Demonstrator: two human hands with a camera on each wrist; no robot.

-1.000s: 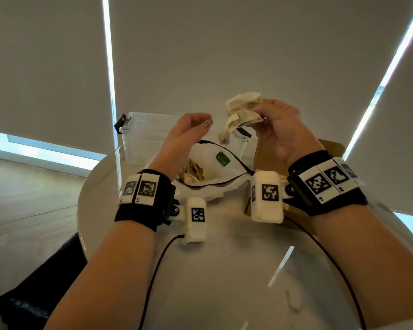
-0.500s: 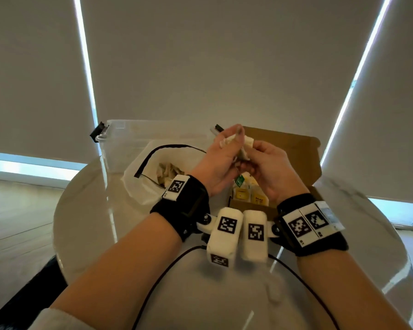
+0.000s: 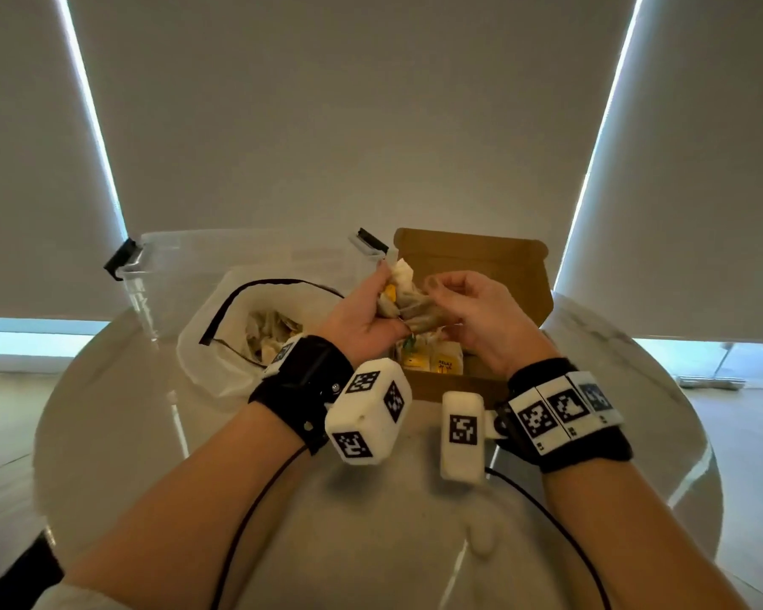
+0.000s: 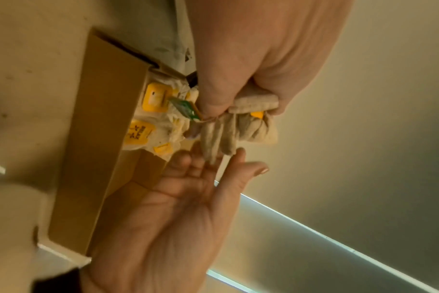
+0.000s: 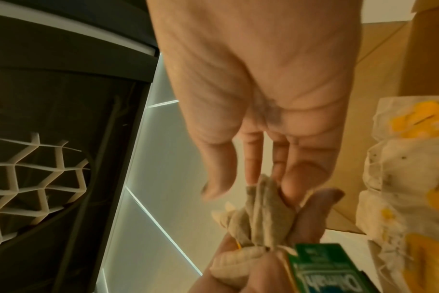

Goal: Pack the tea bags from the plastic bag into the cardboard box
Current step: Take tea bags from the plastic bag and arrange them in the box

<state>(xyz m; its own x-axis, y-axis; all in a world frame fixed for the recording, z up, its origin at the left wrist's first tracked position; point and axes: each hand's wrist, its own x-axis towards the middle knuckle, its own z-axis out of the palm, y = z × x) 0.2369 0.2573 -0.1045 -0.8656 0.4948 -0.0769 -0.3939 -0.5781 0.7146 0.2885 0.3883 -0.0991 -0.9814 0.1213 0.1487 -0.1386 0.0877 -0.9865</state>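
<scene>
Over the open cardboard box (image 3: 472,257), my left hand (image 3: 362,319) grips a crumpled bundle of beige tea bags (image 3: 408,301); a green tag (image 4: 186,107) hangs from it. In the left wrist view its thumb and fingers (image 4: 221,95) clamp the tea bags (image 4: 241,128). My right hand (image 3: 472,310) is beside it, its nearly straight fingers (image 5: 251,178) touching the bundle's (image 5: 261,208) free end, the thumb apart. Yellow-labelled tea packets (image 3: 432,361) lie in the box. The white plastic bag (image 3: 221,358), left of the box, holds more tea bags (image 3: 269,332).
A clear plastic tub (image 3: 172,266) with black latches stands behind the bag. Everything sits on a round glossy white table (image 3: 371,521). Cables run from both wrist cameras toward me. Window blinds close off the back.
A second ago my right hand alone held the tea bags up above the plastic bag. Both hands then came together over the box, and the left hand has taken the bundle.
</scene>
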